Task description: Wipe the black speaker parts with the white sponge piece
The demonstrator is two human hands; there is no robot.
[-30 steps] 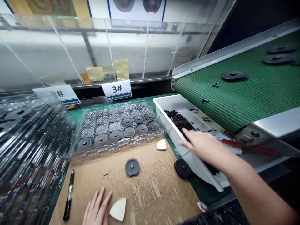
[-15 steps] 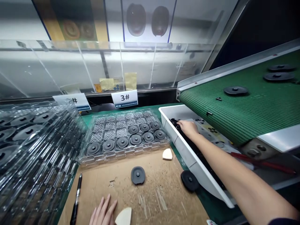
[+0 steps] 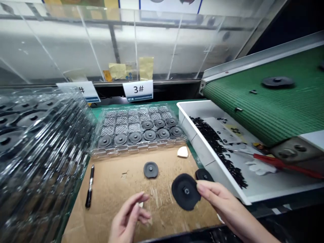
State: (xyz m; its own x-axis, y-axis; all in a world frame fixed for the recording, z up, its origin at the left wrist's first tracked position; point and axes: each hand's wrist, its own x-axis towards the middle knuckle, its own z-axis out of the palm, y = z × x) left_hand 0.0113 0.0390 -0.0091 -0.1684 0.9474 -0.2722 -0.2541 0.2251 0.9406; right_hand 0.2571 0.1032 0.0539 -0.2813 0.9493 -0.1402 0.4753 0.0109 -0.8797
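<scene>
- Your right hand (image 3: 219, 199) is closed on a black rubber disc (image 3: 185, 191), pinching its edge between the fingers and thumb, and holds it up over the cardboard sheet (image 3: 113, 190) with its centre hub facing you.
- Your left hand (image 3: 128, 214) is open and relaxed above the cardboard, fingers loosely curved. A small pale scrap (image 3: 140, 204) shows beside the fingers; you cannot tell whether they hold it.
- In the clear plastic tray (image 3: 138, 130), nine grey discs (image 3: 135, 137) sit in pockets: a full front row of six, plus three at the right of the second row.
- The other pockets, with their diamond-textured floors (image 3: 121, 129), are unfilled, so more of this tray is open than occupied.
- One loose disc (image 3: 151, 169) lies flat on the cardboard, and a dark disc (image 3: 204, 174) sits just beside the white plastic bin (image 3: 199, 143).
- A further disc (image 3: 277, 81) lies on the green conveyor belt (image 3: 298, 111), above the bin.
- Around you:
  - a stack of clear trays (image 3: 37, 145) at your left;
  - a black marker pen (image 3: 89, 186) on the cardboard;
  - a pale wedge (image 3: 182, 152) by the tray;
  - small black parts (image 3: 217, 145) heaped in the bin;
  - a red-handled screwdriver (image 3: 278, 162) across the bin's far end.
</scene>
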